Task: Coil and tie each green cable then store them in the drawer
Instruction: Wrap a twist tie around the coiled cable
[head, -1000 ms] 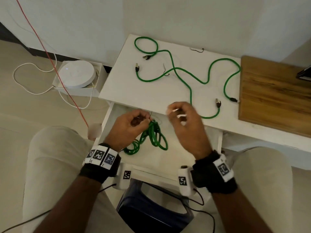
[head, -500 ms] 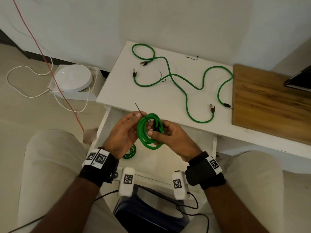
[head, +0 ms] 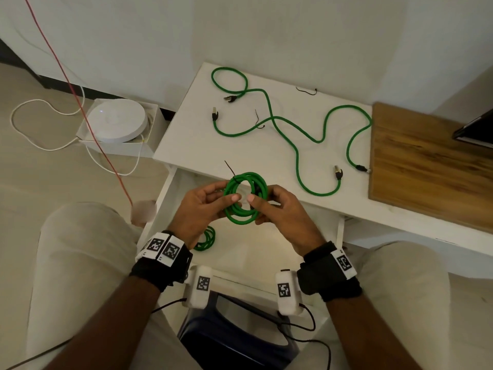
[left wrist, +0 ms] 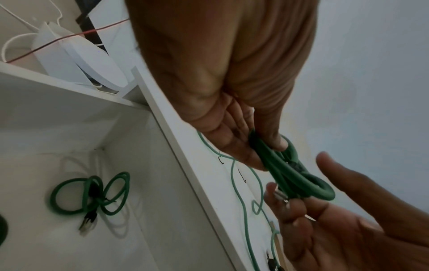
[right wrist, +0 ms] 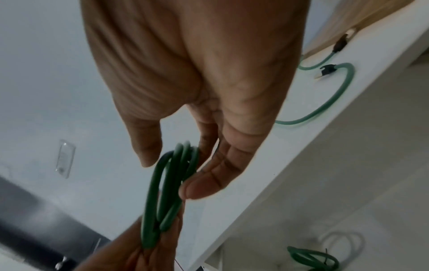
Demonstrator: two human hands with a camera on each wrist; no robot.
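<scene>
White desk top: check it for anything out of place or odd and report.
Two green cables sprawl uncoiled and crossed over each other on the white desk top, with two loose black wire ties beside them. That is unfinished work rather than damage. Nothing looks spilled or broken.

white round device [head: 117, 121], red cord [head: 88, 108], wooden board [head: 426, 166]

Green coil [head: 245, 197] lifted from the drawer [head: 256, 252], brought upright between left hand [head: 202, 206] and right hand [head: 277, 209], gripped on both sides.
</scene>
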